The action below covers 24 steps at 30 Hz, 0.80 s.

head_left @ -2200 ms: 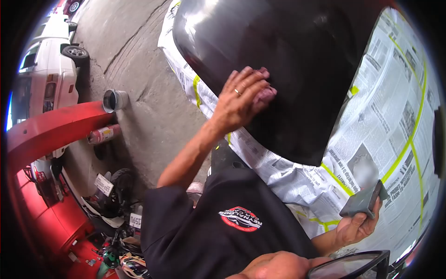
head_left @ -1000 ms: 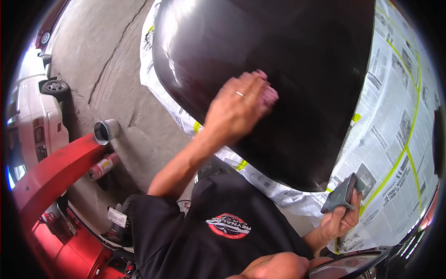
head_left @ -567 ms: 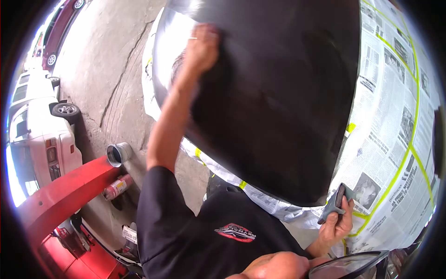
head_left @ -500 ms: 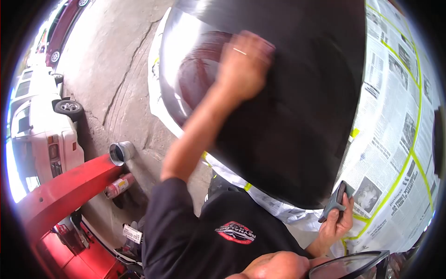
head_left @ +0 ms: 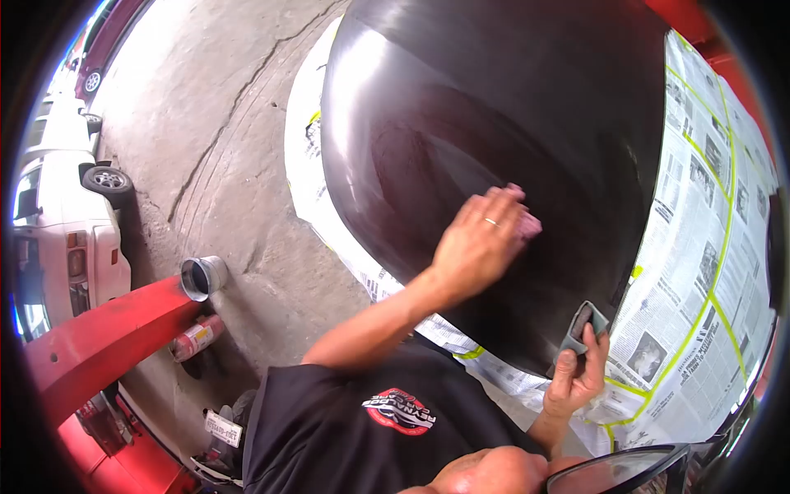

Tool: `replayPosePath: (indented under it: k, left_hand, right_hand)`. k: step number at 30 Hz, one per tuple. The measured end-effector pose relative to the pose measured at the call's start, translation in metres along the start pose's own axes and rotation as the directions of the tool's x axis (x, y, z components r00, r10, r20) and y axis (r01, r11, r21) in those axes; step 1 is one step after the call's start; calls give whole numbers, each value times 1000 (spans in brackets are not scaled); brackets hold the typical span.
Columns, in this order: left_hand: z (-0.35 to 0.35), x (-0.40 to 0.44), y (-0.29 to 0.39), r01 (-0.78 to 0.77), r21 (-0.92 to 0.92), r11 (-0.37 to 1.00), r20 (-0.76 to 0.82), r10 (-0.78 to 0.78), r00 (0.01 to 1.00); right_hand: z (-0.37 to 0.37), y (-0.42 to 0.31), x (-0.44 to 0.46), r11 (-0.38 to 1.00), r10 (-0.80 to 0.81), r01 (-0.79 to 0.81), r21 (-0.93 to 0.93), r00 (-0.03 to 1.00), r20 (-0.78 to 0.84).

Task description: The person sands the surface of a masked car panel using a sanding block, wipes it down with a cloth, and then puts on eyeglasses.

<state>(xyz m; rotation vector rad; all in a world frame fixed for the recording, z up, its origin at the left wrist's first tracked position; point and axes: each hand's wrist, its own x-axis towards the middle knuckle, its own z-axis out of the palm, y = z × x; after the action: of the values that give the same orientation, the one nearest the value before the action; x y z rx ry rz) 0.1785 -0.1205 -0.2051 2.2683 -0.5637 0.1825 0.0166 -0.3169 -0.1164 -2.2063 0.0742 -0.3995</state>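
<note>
My left hand (head_left: 481, 247), wearing a ring, presses a crumpled pink cloth (head_left: 531, 226) onto a dark, glossy car panel (head_left: 494, 107). The fingers are bunched over the cloth and hide part of it. A dull reddish-brown, smeared patch shows on the panel left of this hand. Near the panel's lower right corner, my right hand (head_left: 578, 375) grips a grey sanding block (head_left: 576, 331) between thumb and fingers. The block is tilted by the panel's edge; whether it touches the panel I cannot tell.
Newspaper (head_left: 687, 247) fixed with yellow-green tape (head_left: 713, 276) covers the area right of the panel. White masking (head_left: 303, 156) borders its left side. On the left are a red beam (head_left: 115, 317), a metal can (head_left: 204, 277), a red cylinder (head_left: 197, 337) and a white vehicle (head_left: 74, 222).
My left hand has swept with the pink cloth down and to the right across the panel. My right hand, still holding the block, has shifted slightly left and up. The view has shifted slightly.
</note>
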Motion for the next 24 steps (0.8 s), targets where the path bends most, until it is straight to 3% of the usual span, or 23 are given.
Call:
replayPosePath:
  k: [3,5,7,11,13,18,19,22,24]
  left_hand:
    - [-14,-9,-36,111,155,982,-81,-99,992]
    - [-14,-9,-46,110,169,979,-46,-104,994]
    - [-10,-10,-45,95,192,977,-42,-89,995]
    - [-18,-8,-48,51,111,993,2,-52,999]
    - [-20,-5,-56,-32,63,998,20,31,999]
    - [-38,5,-82,-146,-121,982,148,164,975]
    - [-38,5,-88,-171,-122,978,181,191,965]
    - [-44,9,-102,-250,-150,957,251,281,926]
    - [-46,10,-110,-259,-178,949,260,299,918]
  right_hand:
    - [11,6,4,998,-62,61,4,997,38]
    - [23,14,17,942,-230,236,-239,972,53]
    - [33,10,27,913,-257,258,-316,965,47]
    - [53,5,44,838,-226,196,-510,974,4]
    - [62,10,59,648,-143,140,-748,988,60]
    - [99,21,98,594,-19,-118,-796,987,-161]
    - [108,20,105,582,0,-128,-803,988,-158]
    - [131,14,125,372,157,-233,-899,970,-186]
    - [142,9,135,400,141,-234,-886,971,-193]
